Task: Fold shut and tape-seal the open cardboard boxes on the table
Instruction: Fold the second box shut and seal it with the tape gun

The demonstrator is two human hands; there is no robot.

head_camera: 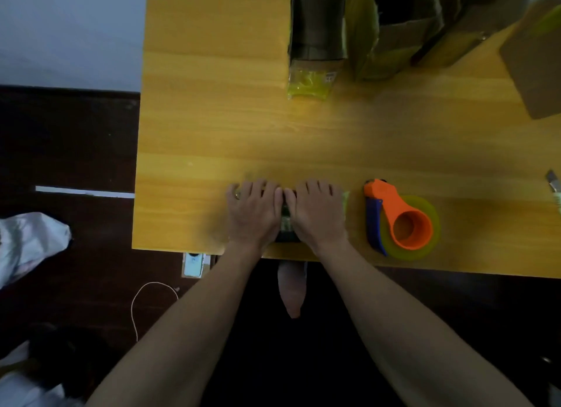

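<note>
Head view: both hands press flat on a small box (286,224) at the near table (212,118) edge, almost wholly hidden beneath them. The risk I see: lift a palm for the tape dispenser (400,221), just right of them, and the flaps may spring up; the box could also slide off that edge. The left hand (253,212) and right hand (317,213) lie side by side, fingers straight, pointing far, gripping nothing. More open boxes (394,27) wait at the far right.

Dim, soft-focus wide-angle view; edges bend and far corners blur
</note>
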